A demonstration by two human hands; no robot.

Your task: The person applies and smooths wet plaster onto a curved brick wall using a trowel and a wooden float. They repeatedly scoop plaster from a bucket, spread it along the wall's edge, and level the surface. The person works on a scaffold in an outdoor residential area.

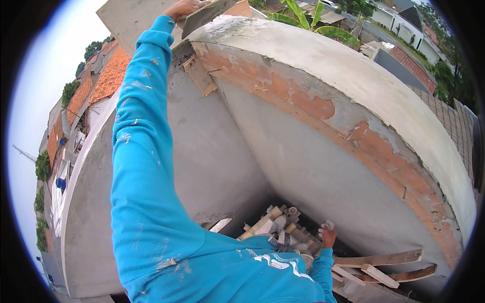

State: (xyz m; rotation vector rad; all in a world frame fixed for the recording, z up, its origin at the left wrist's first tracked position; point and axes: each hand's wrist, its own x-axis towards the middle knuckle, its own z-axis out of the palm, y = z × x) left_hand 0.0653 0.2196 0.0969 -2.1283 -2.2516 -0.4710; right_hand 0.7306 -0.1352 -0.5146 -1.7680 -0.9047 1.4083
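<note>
My left arm, in a blue sleeve spotted with dried mortar, reaches up to the top of the wall. There my left hand [181, 9] is closed, partly cut off by the upper edge; what its fingers grip cannot be made out. Right beside it is a flat grey plate [207, 16], tilted at the wall corner. A large pale board [121, 17] stands behind the wrist. Lower down, my right hand [327, 234] is held near the inner wall, its whitened fingers loosely bent and apart, with nothing visible in them.
A curved wall [323, 76] with bare reddish patches rises on the right; a smooth grey wall [207, 141] meets it. A small wood piece [200, 76] hangs at their corner. Timber planks [379, 260] jut out lower right. Stacked pale pieces [273, 222] lie below. Tiled roofs [108, 70] lie beyond.
</note>
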